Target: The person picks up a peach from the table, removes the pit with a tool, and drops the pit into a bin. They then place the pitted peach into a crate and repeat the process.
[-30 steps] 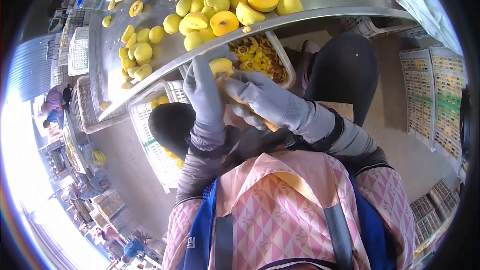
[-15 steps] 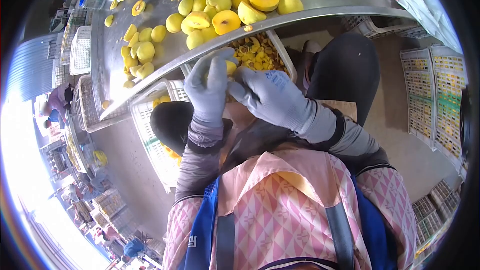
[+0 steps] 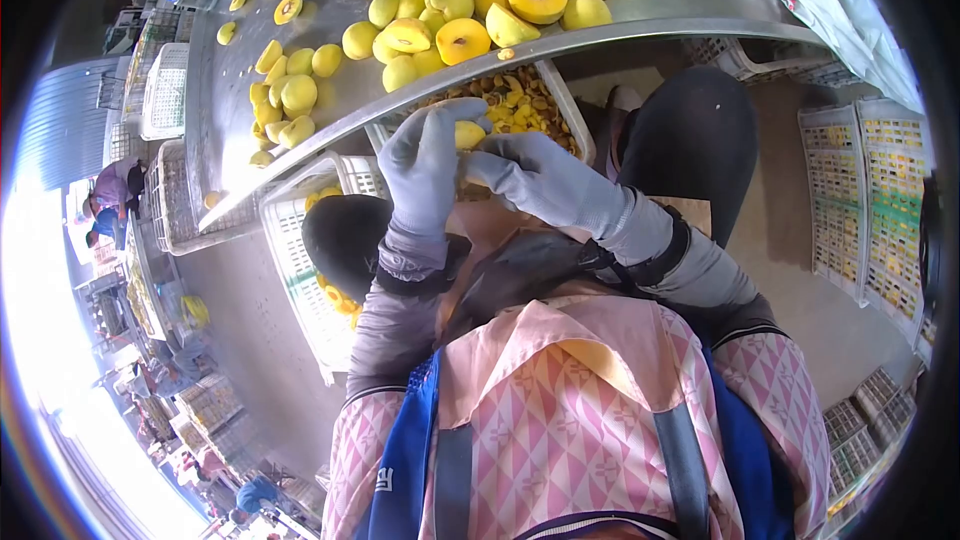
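Both hands wear grey gloves and meet just below the edge of the metal table. My left hand (image 3: 425,160) is closed on a yellow-green fruit half (image 3: 468,134), which shows between its fingers and thumb. Beside it my right hand (image 3: 550,180) is closed, its fingertips against the lower side of the fruit; whatever it pinches is hidden. Behind the hands sits a crate of small yellow and brown fruit scraps (image 3: 520,105). On the table lie many halved fruits (image 3: 463,41), some with their brown centres showing.
The metal table (image 3: 690,6) spans the top. A white crate (image 3: 300,270) with orange pieces stands left of my knee. Stacked crates (image 3: 835,200) stand at the right, a white plastic bag (image 3: 840,15) at the top right. Other people (image 3: 115,195) are far left.
The fruit half shows more clearly between my hands. My right hand has turned slightly, its fingers straighter towards the fruit. The view has shifted a little.
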`<state>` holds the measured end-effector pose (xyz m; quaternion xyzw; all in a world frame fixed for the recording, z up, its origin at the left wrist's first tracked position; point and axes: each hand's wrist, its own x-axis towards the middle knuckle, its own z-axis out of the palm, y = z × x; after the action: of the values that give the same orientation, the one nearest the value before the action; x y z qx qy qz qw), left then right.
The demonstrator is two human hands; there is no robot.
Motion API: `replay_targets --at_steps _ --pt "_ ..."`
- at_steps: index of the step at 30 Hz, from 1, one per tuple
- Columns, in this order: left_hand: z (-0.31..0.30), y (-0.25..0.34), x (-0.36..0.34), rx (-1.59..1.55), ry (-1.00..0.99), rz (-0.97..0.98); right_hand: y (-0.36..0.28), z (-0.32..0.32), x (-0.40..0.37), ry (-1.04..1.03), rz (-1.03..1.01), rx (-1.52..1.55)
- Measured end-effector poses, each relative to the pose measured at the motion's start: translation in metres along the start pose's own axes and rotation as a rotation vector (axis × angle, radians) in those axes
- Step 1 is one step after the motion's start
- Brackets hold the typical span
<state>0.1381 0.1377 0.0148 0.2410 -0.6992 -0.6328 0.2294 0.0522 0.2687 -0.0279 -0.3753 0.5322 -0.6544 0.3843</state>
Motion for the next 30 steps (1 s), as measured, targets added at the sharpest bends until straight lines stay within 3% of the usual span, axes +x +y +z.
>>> replay_targets --at_steps 1,3,6,8,11,14,15,16,18,20,22,23,25,28,30 --pt "-0.002 -0.004 0.0 -0.015 -0.005 0.031 -0.006 -0.002 -0.001 -0.028 0.082 0.121" --pt "-0.005 -0.007 -0.001 -0.214 0.049 -0.115 -0.023 -0.004 -0.004 -0.099 0.25 0.363" --pt "-0.016 0.008 -0.005 -0.3 0.089 -0.196 -0.017 -0.002 -0.008 -0.062 0.284 0.303" --pt "-0.042 0.003 -0.01 -0.333 0.118 -0.202 -0.012 0.001 -0.008 -0.051 0.233 0.089" --pt "-0.094 0.019 -0.027 -0.015 0.218 -0.063 -0.007 0.004 -0.007 0.02 0.009 -0.488" --pt "-0.148 0.048 -0.049 0.239 0.468 0.002 0.006 0.0 -0.011 0.037 -0.079 -0.713" --pt "-0.18 0.046 -0.055 0.353 0.46 -0.013 0.005 0.0 -0.012 0.006 -0.053 -0.759" --pt "-0.224 0.032 -0.063 0.368 0.465 -0.186 0.001 -0.001 -0.012 -0.029 -0.03 -0.802" --pt "-0.295 0.009 -0.067 0.99 0.202 -0.468 -0.003 0.001 -0.011 -0.082 -0.001 -0.852" --pt "-0.337 -0.032 -0.044 1.399 0.162 -0.07 -0.006 0.001 -0.01 -0.11 0.022 -0.872" --pt "-0.318 -0.023 -0.004 1.367 0.208 -0.006 -0.008 0.002 -0.007 -0.113 0.046 -0.86" --pt "-0.284 -0.004 0.02 1.134 0.282 -0.145 -0.007 0.002 -0.006 -0.108 0.044 -0.854" --pt "-0.295 -0.028 0.075 1.306 0.321 -0.02 -0.009 0.002 -0.003 -0.122 0.069 -0.835" --pt "-0.296 -0.059 0.14 1.297 0.364 -0.594 -0.015 -0.001 0.0 -0.143 0.133 -0.82" --pt "-0.302 -0.085 0.166 1.299 0.231 -0.468 -0.015 -0.003 0.002 -0.139 0.156 -0.845"
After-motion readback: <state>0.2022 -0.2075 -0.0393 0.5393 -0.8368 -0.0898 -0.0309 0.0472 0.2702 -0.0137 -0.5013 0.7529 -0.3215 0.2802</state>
